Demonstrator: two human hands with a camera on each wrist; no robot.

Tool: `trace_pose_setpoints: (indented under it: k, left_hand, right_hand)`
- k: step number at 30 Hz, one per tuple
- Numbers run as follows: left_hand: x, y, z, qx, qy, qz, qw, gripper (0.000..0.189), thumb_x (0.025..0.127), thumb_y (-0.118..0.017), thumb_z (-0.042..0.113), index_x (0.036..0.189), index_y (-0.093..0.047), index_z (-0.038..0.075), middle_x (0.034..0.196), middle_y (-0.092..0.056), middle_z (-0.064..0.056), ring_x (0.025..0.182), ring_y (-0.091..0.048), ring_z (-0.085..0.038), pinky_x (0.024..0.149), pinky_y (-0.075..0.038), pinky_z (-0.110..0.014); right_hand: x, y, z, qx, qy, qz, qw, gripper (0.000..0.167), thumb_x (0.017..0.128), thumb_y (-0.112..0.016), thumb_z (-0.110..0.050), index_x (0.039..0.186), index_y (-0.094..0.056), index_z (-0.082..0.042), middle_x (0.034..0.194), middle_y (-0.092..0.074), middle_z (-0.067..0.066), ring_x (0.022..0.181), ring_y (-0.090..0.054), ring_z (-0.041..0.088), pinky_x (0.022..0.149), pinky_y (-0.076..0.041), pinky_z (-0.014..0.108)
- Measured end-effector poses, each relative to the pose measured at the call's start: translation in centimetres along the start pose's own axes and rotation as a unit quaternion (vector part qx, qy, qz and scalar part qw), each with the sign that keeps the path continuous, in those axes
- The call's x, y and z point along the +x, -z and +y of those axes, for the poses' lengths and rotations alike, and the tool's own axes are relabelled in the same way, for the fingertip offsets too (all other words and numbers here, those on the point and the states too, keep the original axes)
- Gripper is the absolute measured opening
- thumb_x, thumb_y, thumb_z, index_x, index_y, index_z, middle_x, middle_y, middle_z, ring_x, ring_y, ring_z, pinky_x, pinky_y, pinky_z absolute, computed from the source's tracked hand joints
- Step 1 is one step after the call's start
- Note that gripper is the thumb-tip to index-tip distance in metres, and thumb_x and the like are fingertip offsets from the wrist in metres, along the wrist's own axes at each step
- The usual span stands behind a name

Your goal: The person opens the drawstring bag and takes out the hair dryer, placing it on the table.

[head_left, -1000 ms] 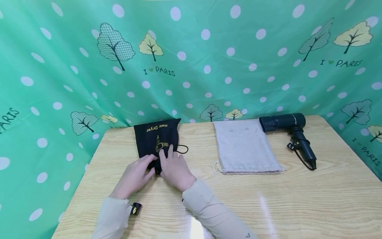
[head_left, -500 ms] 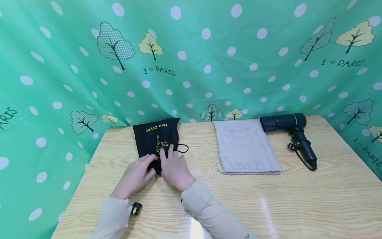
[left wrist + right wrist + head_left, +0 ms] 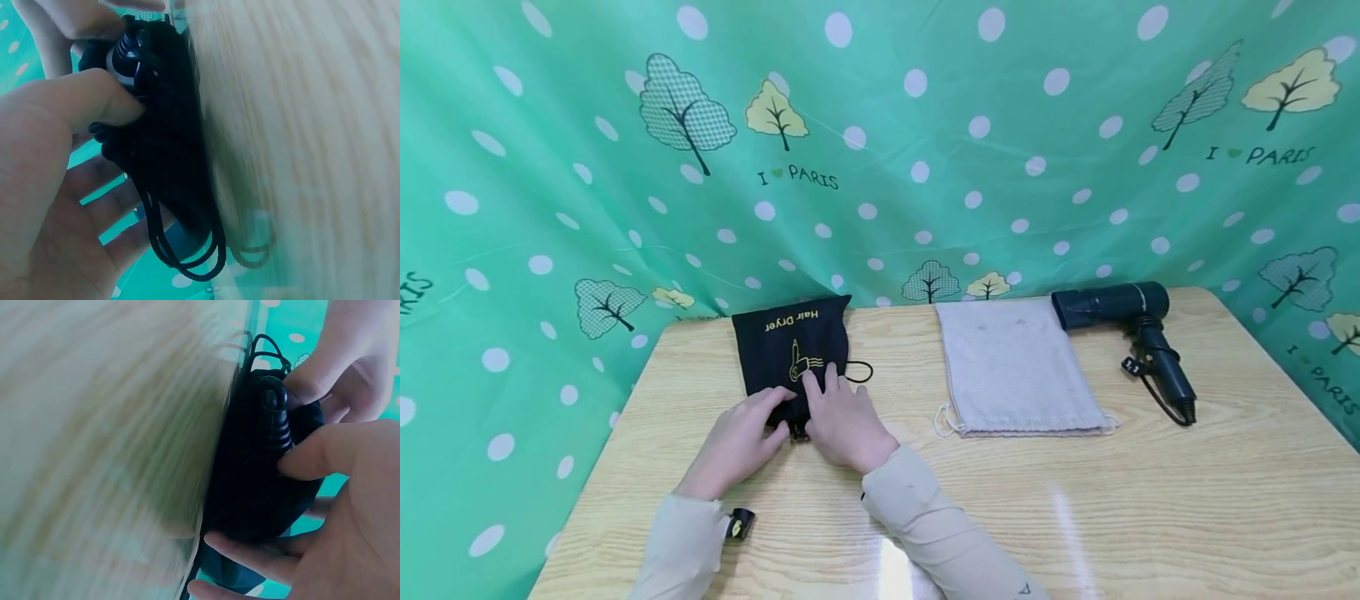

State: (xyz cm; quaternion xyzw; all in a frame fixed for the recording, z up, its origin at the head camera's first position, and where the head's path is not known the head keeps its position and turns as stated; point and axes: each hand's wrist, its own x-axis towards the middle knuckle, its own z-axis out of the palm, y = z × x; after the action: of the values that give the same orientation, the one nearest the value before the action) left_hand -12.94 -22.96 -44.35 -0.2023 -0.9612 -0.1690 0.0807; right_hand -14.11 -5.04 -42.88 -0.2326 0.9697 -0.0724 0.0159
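A black drawstring bag [image 3: 790,342] printed "Hair Dryer" lies flat at the left of the table, its mouth toward me. The ribbed cord end of a dark handle [image 3: 127,59] shows inside that mouth; the rest is hidden. My left hand [image 3: 741,437] grips the bag's left edge, thumb at the opening and fingers over the cloth. On the right side, my right hand [image 3: 846,421] holds the bag with its thumb at the opening beside the ribbed end and its fingers spread over the top. Black cord loops [image 3: 187,256] hang from the bag's sides.
A grey drawstring pouch [image 3: 1018,367] lies flat right of the middle. Beyond it, a dark hair dryer [image 3: 1112,307] with its cord and plug rests at the back right. A green patterned curtain [image 3: 880,167] stands behind the wooden table [image 3: 1112,517].
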Motion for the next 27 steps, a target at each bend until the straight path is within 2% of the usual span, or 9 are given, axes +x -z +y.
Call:
trace_pose_setpoints:
  k: [4,9,16,24,27]
  left_hand:
    - [-0.01,0.01,0.00,0.004,-0.001,-0.003,1.0000,0.034,0.089,-0.067,0.010,0.123,-0.062,0.009,0.121,-0.068,-0.014,0.111,-0.065,-0.034,0.090,-0.054,-0.052]
    - [0.13,-0.02,0.16,0.010,-0.004,0.000,0.9999,0.034,0.089,-0.066,0.009,0.123,-0.062,0.009,0.121,-0.068,-0.014,0.111,-0.065,-0.034,0.089,-0.054,-0.052]
    - [0.29,-0.05,0.26,0.014,-0.013,0.009,0.9998,0.035,0.086,-0.068,0.009,0.120,-0.062,0.011,0.117,-0.068,-0.013,0.107,-0.066,-0.032,0.084,-0.055,-0.052]
    - [0.26,-0.08,0.12,0.010,-0.007,0.007,0.9999,0.036,0.085,-0.067,0.007,0.120,-0.062,0.010,0.118,-0.068,-0.012,0.109,-0.065,-0.032,0.086,-0.055,-0.052]
    - [0.26,-0.20,0.17,0.008,-0.001,0.008,0.9999,0.035,0.084,-0.067,0.008,0.119,-0.063,0.011,0.117,-0.068,-0.012,0.107,-0.065,-0.031,0.084,-0.055,-0.052]
  right_hand:
    - [-0.02,-0.09,-0.01,-0.009,0.010,0.017,0.9998,0.057,0.099,-0.054,-0.033,0.147,-0.034,-0.008,0.146,-0.045,0.028,0.125,-0.056,0.034,0.096,-0.052,0.049]
    - [-0.10,-0.15,-0.27,-0.033,0.010,0.042,0.9985,0.058,0.099,-0.058,-0.034,0.146,-0.036,-0.006,0.142,-0.049,0.029,0.119,-0.060,0.035,0.093,-0.054,0.047]
    - [-0.22,-0.11,-0.51,-0.045,0.008,0.073,0.9963,0.035,0.106,-0.041,-0.016,0.140,-0.041,-0.007,0.138,-0.054,0.028,0.113,-0.064,0.033,0.086,-0.057,0.045]
    - [-0.14,-0.25,-0.30,-0.041,0.013,0.080,0.9959,0.034,0.104,-0.047,-0.011,0.138,-0.042,-0.010,0.136,-0.056,0.025,0.114,-0.064,0.031,0.084,-0.057,0.046]
    - [-0.10,-0.16,-0.05,-0.037,0.015,0.071,0.9967,0.035,0.102,-0.052,-0.018,0.135,-0.042,-0.011,0.135,-0.056,0.022,0.113,-0.063,0.030,0.084,-0.057,0.045]
